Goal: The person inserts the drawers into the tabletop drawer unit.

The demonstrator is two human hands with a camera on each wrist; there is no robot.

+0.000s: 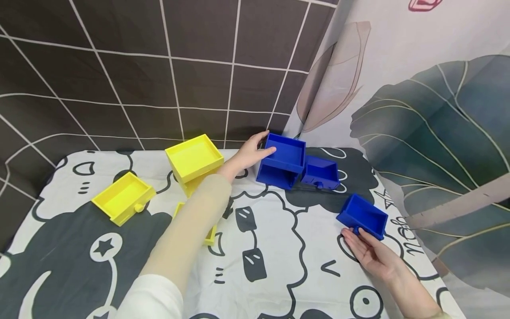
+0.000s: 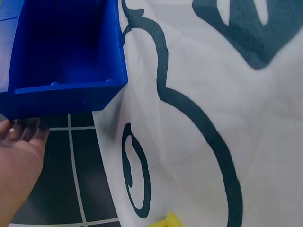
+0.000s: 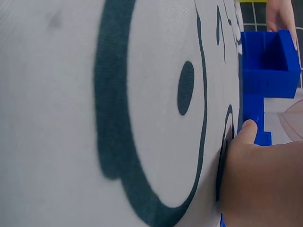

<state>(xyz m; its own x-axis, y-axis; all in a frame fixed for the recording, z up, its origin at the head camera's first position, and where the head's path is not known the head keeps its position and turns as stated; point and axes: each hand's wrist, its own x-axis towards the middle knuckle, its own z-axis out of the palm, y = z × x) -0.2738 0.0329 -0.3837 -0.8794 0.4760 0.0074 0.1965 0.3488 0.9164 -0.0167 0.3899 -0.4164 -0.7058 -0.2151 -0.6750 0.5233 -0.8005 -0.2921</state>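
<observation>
My left hand (image 1: 252, 153) spread, fingers nearly straight, against left side of blue cabinet (image 1: 287, 153). Right hand (image 1: 374, 257) apparently pinching blue drawer (image 1: 364, 213) by knob (image 1: 356, 230).

The left wrist view crops the blue cabinet (image 2: 61, 98) top and left.

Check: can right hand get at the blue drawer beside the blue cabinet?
Likely yes: bare cloth leads from the right hand to that drawer, left of the nearer blue drawer, whose knob it may need to release first.
</observation>
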